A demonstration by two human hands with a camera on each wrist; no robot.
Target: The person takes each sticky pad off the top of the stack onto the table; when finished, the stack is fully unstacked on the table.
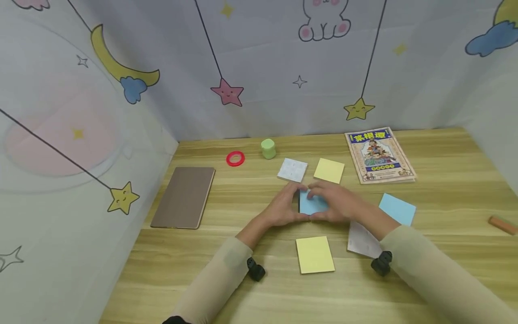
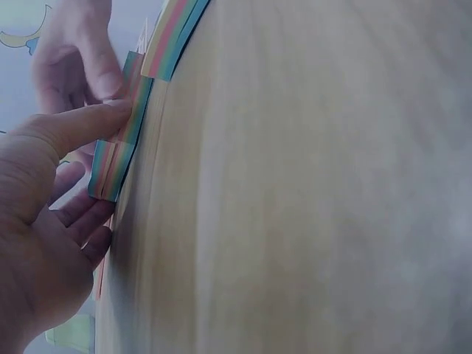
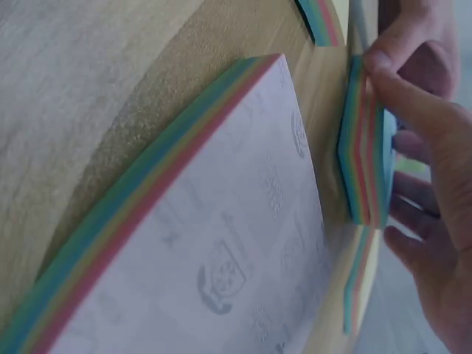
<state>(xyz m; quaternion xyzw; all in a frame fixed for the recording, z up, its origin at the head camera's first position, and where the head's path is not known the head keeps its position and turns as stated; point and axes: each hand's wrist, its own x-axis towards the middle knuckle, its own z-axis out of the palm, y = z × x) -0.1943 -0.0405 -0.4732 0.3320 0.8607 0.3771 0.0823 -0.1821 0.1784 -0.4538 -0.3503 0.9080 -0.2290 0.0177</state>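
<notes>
Both hands meet at the middle of the wooden table (image 1: pixel 445 180) around a blue-topped sticky-note pad (image 1: pixel 312 204): the left hand (image 1: pixel 283 209) curls against its left edge with the thumb pressed on the rainbow-striped side of the stack, and the right hand (image 1: pixel 337 204) cups it from the right, fingers bent over the top and far edge — so each hand is pinching the pad rather than lying flat. The left wrist view shows the thumb (image 2: pixel 81 125) squarely on the coloured layers, the other fingers tucked under or behind the pad. In the right wrist view the pad (image 3: pixel 365 162) stands on its edge, tilted up from the table, and a white printed pad (image 3: pixel 221 251) lies close beside it. Around the hands lie more pads: a white one (image 1: pixel 292 169) and a yellow one (image 1: pixel 329 170) just beyond, a yellow one (image 1: pixel 314 254) nearer the person, a blue one (image 1: pixel 397 209) to the right. Further off are a brown tablet cover (image 1: pixel 184 197), a red ring (image 1: pixel 235 158), a green roll (image 1: pixel 268 148) and a booklet (image 1: pixel 379 154)
</notes>
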